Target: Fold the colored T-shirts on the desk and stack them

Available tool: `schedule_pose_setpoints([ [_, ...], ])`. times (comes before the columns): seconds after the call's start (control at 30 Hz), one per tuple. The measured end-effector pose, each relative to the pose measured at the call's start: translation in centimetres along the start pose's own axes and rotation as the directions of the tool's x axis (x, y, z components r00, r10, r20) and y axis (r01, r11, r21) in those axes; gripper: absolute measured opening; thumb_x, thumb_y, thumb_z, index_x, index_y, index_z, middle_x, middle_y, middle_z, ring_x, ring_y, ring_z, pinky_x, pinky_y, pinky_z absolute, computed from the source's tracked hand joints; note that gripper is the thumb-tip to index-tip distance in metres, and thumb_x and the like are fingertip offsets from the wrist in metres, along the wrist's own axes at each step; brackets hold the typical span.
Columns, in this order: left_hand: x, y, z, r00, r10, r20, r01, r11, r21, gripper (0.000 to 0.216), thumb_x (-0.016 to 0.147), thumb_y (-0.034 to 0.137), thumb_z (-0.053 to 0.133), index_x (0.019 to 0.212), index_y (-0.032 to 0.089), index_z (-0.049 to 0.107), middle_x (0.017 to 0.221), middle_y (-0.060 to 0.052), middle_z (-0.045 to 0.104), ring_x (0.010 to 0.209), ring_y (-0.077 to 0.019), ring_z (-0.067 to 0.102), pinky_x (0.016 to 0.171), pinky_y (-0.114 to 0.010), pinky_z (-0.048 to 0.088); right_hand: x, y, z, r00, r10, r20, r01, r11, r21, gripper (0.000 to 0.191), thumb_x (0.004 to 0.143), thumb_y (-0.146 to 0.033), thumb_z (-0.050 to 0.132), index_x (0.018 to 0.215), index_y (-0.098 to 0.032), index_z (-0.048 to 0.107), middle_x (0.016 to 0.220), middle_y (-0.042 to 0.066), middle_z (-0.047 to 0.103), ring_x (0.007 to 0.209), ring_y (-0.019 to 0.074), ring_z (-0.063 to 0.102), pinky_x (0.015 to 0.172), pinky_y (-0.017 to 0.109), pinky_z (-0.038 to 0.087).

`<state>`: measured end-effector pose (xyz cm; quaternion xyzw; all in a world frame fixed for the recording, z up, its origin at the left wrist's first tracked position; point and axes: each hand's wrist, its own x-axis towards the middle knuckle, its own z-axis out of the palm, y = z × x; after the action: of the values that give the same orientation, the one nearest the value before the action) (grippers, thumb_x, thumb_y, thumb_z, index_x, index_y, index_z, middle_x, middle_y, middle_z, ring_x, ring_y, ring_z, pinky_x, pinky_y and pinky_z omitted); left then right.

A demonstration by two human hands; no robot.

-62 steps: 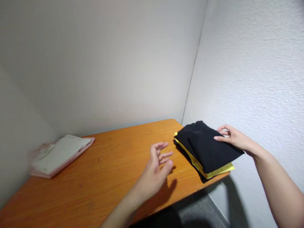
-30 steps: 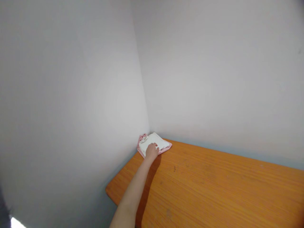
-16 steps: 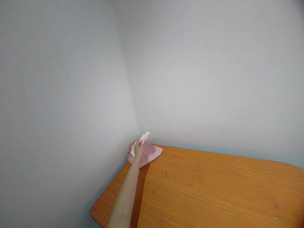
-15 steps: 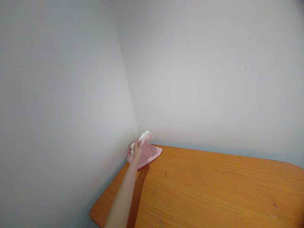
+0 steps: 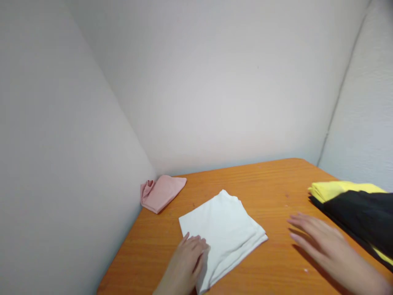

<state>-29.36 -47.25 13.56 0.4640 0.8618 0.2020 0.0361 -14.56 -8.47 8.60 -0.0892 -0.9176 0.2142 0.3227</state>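
A folded white cloth [image 5: 222, 229] lies flat in the middle of the wooden table, its layers showing along the lower right edge. My left hand [image 5: 188, 258] rests on the cloth's left edge with the fingers laid over it, not gripping. To the right of the cloth, my right hand [image 5: 319, 243] is apart from it, over the table, slightly blurred, with fingers stretched out and nothing in them. At the back left corner sits a pink fabric piece [image 5: 164, 190], gathered at its left end, with neither hand on it.
Folded yellow cloth [image 5: 334, 188] and black cloth [image 5: 362, 215] lie together along the table's right side, close to my right hand. Walls [image 5: 230, 102] border the table [image 5: 260, 180] at the left and the back.
Earlier, one hand was at the pink fabric, holding white cloth. Now the white cloth lies folded on the table, both hands are nearer, and the view has turned right.
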Motion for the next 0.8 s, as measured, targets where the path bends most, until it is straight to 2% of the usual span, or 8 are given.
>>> schedule_pose_setpoints([
  [0.1,2.2,4.0,1.6,0.996,0.009,-0.084,-0.011,1.000,-0.019,0.031,0.098,0.024,0.039,0.121,0.030,0.059,0.127,-0.004,0.062,0.119,-0.0198,0.055,0.107,-0.037,0.041,-0.6,-3.2,3.5,0.978,-0.038,0.207,0.026,0.998,0.059,0.030,0.093,-0.048,0.050,0.105,-0.027,0.067,0.110,0.008,0.064,0.105,0.0280,0.058,0.093,0.046,0.046],
  [0.17,4.0,6.1,3.2,0.992,-0.005,-0.128,-0.001,0.999,-0.049,0.027,0.097,0.025,0.040,0.116,0.027,0.060,0.121,-0.005,0.062,0.112,-0.0206,0.056,0.099,-0.035,0.044,-0.7,-5.1,5.2,0.971,-0.033,0.236,0.012,0.996,0.088,0.027,0.094,-0.041,0.050,0.109,-0.025,0.064,0.107,0.008,0.063,0.101,0.0257,0.057,0.090,0.042,0.046],
  [0.27,6.6,7.8,5.6,0.981,-0.090,-0.169,0.085,0.996,-0.036,0.021,0.095,0.031,0.046,0.108,0.022,0.060,0.108,-0.008,0.063,0.101,-0.0231,0.057,0.088,-0.035,0.046,-1.1,-7.0,6.4,0.976,-0.004,0.218,-0.020,0.994,0.110,0.024,0.093,-0.036,0.050,0.109,-0.022,0.062,0.104,0.009,0.061,0.099,0.0253,0.055,0.087,0.040,0.045],
  [0.43,9.1,8.6,8.0,0.970,-0.161,-0.182,0.173,0.984,0.051,0.024,0.090,0.041,0.053,0.094,0.018,0.058,0.098,-0.010,0.060,0.092,-0.0252,0.054,0.081,-0.036,0.042,-2.9,-8.8,6.5,0.952,0.009,0.306,-0.063,0.984,0.166,0.024,0.097,-0.031,0.043,0.083,-0.020,0.059,0.089,0.007,0.058,0.088,0.0235,0.052,0.079,0.037,0.042],
  [0.53,8.9,9.1,8.4,0.974,-0.180,-0.139,0.189,0.980,0.061,0.018,0.088,0.036,0.056,0.089,0.019,0.057,0.099,-0.009,0.058,0.092,-0.0246,0.052,0.081,-0.036,0.041,-3.8,-8.8,6.3,0.940,0.009,0.341,-0.070,0.983,0.170,0.032,0.098,-0.032,0.041,0.073,-0.020,0.058,0.086,0.006,0.056,0.087,0.0228,0.051,0.077,0.036,0.040],
  [0.6,8.4,9.2,8.4,0.971,-0.203,-0.124,0.211,0.976,0.055,0.012,0.084,0.030,0.060,0.087,0.019,0.057,0.099,-0.008,0.057,0.093,-0.0243,0.052,0.082,-0.035,0.041,-3.9,-8.4,6.2,0.942,0.059,0.330,-0.106,0.986,0.126,0.033,0.098,-0.032,0.042,0.072,-0.020,0.057,0.082,0.005,0.056,0.083,0.0225,0.051,0.075,0.036,0.039],
  [0.7,7.5,9.0,8.2,0.974,-0.199,-0.104,0.199,0.980,-0.011,0.003,0.082,0.021,0.058,0.082,0.019,0.057,0.095,-0.006,0.058,0.092,-0.0221,0.053,0.083,-0.033,0.041,-3.5,-7.8,6.1,0.949,0.164,0.270,-0.174,0.985,0.015,0.028,0.096,-0.033,0.046,0.075,-0.020,0.059,0.080,0.005,0.057,0.081,0.0235,0.051,0.075,0.037,0.038],
  [0.8,6.7,8.3,7.9,0.978,-0.185,-0.093,0.170,0.974,-0.151,0.009,0.084,0.024,0.056,0.077,0.019,0.057,0.089,-0.005,0.059,0.088,-0.0196,0.055,0.078,-0.030,0.041,-2.6,-8.0,6.6,0.942,0.212,0.260,-0.206,0.977,-0.051,0.030,0.095,-0.037,0.049,0.073,-0.021,0.061,0.079,0.006,0.059,0.082,0.0257,0.052,0.076,0.039,0.038],
])
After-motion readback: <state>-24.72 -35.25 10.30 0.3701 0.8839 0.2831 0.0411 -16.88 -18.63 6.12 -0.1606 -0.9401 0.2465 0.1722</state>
